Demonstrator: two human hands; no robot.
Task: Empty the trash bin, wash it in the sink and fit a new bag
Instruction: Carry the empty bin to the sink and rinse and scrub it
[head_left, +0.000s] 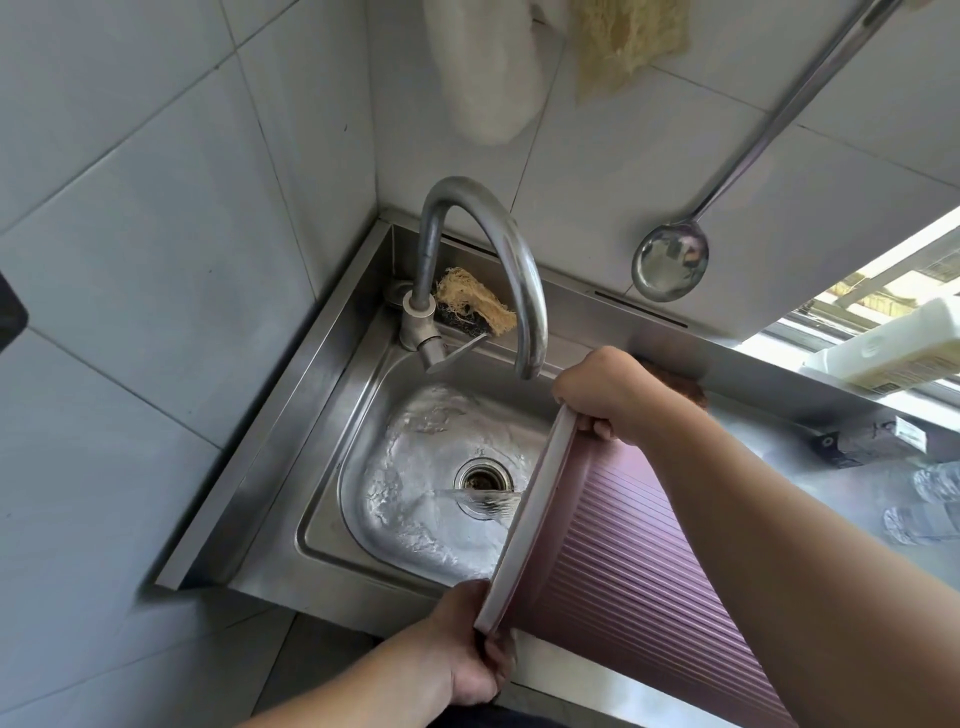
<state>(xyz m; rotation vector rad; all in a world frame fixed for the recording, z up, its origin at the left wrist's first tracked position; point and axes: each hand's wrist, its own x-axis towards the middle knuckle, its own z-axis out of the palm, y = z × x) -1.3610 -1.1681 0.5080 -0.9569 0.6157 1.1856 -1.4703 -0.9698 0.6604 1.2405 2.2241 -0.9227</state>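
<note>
My left hand (470, 657) and my right hand (597, 389), seen from above. Both hands are bare: no gloves, rings, watch or bands show on the fingers or wrists. Both forearms are bare as well, with no sleeve reaching into view along their visible length. At the bottom edge, between the arms, a small patch of dark clothing shows; its kind cannot be told.

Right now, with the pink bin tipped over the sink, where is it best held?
At the rim, from two opposite sides. The bin lies tilted, mouth toward the sink, pouring water. Its ribbed wall tapers and looks wet, so probably slippery, while the flat rim gives an edge. The left hand grips the near rim and the right hand the far rim.
</note>
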